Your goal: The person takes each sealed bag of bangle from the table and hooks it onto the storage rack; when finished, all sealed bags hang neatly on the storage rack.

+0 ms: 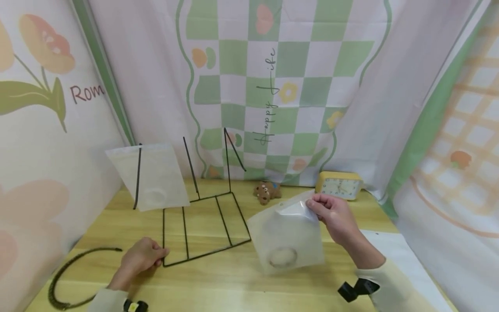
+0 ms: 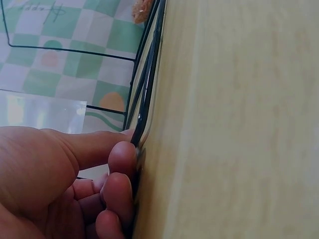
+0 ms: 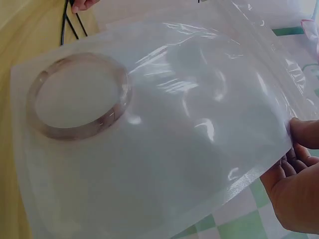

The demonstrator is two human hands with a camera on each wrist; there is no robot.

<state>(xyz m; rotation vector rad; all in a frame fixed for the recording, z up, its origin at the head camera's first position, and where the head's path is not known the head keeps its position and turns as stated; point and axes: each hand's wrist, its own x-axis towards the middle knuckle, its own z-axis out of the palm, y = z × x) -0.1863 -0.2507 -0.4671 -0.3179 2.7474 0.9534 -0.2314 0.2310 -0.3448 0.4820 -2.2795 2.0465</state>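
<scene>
A black wire rack (image 1: 188, 258) stands on the wooden table, with upright prongs at its back. My left hand (image 1: 142, 255) pinches its near left corner between thumb and fingers, low by the tabletop. From the rack's left prong hangs a translucent bag (image 1: 160, 173), a faint round shape inside. My right hand (image 1: 335, 216) grips the upper right corner of another translucent bag (image 1: 296, 234), held above the table right of the rack. Low inside that bag lies a brownish ring like a bangle (image 3: 65, 133), seen through the plastic in the right wrist view.
A brown bear figure (image 1: 267, 192) lies behind the rack, near the back curtain. Right of it stands a yellow alarm clock (image 1: 339, 186). A dark curved braided band (image 1: 51, 292) rests at the front left. A white sheet (image 1: 401, 260) covers the table's right side.
</scene>
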